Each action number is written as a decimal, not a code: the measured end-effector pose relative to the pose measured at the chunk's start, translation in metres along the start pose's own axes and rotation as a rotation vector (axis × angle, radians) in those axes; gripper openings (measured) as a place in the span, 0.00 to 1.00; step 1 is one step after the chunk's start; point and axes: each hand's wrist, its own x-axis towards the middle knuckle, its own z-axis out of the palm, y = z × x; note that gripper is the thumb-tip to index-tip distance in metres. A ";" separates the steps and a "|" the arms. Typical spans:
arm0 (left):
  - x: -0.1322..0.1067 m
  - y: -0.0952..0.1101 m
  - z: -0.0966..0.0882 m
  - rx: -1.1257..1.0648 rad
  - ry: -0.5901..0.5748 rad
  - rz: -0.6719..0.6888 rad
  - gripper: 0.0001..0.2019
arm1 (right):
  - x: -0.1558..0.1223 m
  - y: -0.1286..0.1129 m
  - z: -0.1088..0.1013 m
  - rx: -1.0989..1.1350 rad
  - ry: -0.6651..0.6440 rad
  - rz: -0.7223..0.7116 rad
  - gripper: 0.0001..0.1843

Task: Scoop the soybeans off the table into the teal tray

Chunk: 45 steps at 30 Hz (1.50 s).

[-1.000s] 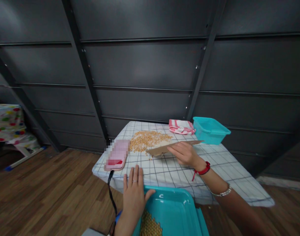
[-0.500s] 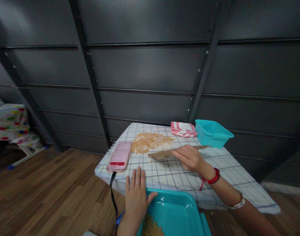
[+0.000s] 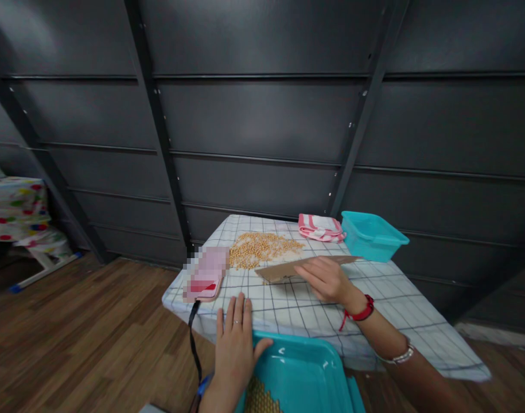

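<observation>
My right hand [image 3: 327, 279] grips a strip of brown cardboard [image 3: 283, 268], held on edge on the checked tablecloth [image 3: 387, 292] just in front of a heap of yellow beans [image 3: 260, 248]. My left hand [image 3: 236, 338] lies flat with its fingers stretched out, resting on the table's near edge and on the rim of a turquoise tray [image 3: 303, 367]. A patch of yellow beans [image 3: 262, 398] lies in that tray's near left corner.
A pink phone [image 3: 205, 273] with a black cord lies at the table's left corner. A pink striped cloth [image 3: 320, 227] and a turquoise tub [image 3: 372, 235] sit at the back. Dark metal wall panels stand behind. Wooden floor spreads left; a spotted cloth [image 3: 12, 206] hangs at far left.
The view shifted slightly. My right hand and the cardboard stay in front of the bean heap, little moved. My left hand remains on the tray rim.
</observation>
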 end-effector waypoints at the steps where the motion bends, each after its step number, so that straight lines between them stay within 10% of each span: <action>1: 0.000 0.001 0.000 0.008 0.000 0.000 0.39 | -0.002 -0.001 -0.001 0.007 0.007 -0.013 0.16; 45: -0.001 0.002 0.002 -0.025 -0.058 -0.009 0.40 | -0.003 -0.008 -0.001 0.017 0.019 -0.046 0.14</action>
